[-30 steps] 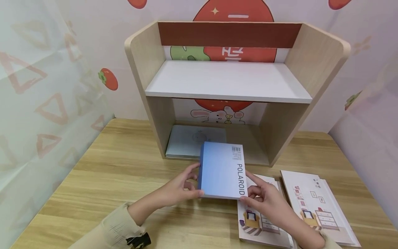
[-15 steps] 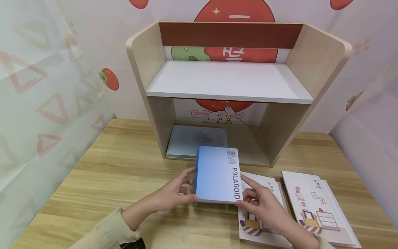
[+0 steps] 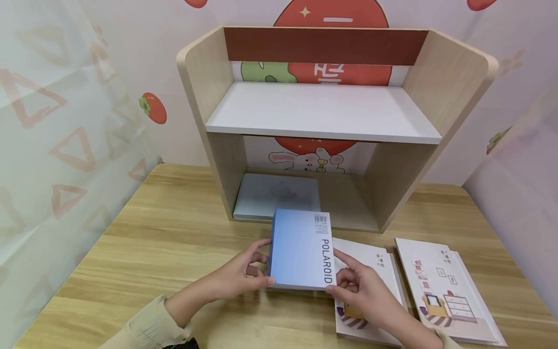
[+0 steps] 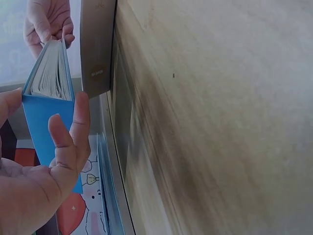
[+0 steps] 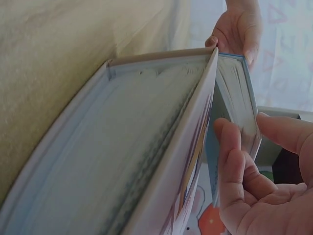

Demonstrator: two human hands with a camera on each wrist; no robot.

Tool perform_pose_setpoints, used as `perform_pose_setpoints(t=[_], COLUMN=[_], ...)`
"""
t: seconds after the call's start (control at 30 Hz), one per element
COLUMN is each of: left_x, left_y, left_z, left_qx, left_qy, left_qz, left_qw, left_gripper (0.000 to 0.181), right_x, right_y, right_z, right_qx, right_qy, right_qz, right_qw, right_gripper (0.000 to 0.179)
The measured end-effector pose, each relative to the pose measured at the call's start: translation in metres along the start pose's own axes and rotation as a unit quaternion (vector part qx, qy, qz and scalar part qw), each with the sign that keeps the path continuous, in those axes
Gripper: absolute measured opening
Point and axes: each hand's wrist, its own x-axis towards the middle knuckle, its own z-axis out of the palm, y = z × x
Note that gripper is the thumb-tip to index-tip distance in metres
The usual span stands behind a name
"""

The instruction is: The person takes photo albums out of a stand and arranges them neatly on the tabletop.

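A blue photo album (image 3: pixel 298 249) marked POLAROID is held level above the table, in front of the shelf unit. My left hand (image 3: pixel 241 271) grips its spine side, thumb on top and fingers beneath. On the opposite side my right hand (image 3: pixel 368 291) pinches the white edge near the front corner. The left wrist view shows the blue spine (image 4: pixel 41 127) and thick pages fanned between the covers. In the right wrist view, my right thumb and fingers (image 5: pixel 232 166) hold the album's edge beside a thick white album that stands close in front.
Two white illustrated albums (image 3: pixel 368 325) (image 3: pixel 451 291) lie on the table (image 3: pixel 144 252) at the right, the nearer partly behind my right hand. A pale grey-blue album (image 3: pixel 261 194) lies in the lower left of the wooden shelf unit (image 3: pixel 322 109). Patterned cloth walls surround the table.
Both hands have drawn the blue album slightly left and toward me, away from the shelf. More of the pale grey-blue album on the lower shelf now shows.
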Motion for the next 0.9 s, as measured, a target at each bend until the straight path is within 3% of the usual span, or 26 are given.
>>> perform_pose_setpoints(t=[0.47,0.7,0.9], left_x=[-0.009,-0.01,-0.011], left_y=[-0.006,-0.009,-0.013], left_z=[-0.003,-0.002,-0.002], left_qx=[-0.015,-0.021,-0.042], left_qy=[-0.017,-0.027,-0.05], left_qz=[-0.015,-0.024,-0.026], left_qw=[0.9996,0.9991,0.9975], left_gripper=[0.086,0.086,0.085], right_x=[-0.007,-0.01,-0.013], right_y=[0.003,0.004,0.005], right_z=[0.008,0.011,0.012], right_qx=[0.014,0.008,0.017], right_qy=[-0.034,-0.039,-0.044], right_qz=[-0.009,0.006,-0.02], right_qw=[0.9993,0.9992,0.9987], right_gripper=[0.082,0.082,0.08])
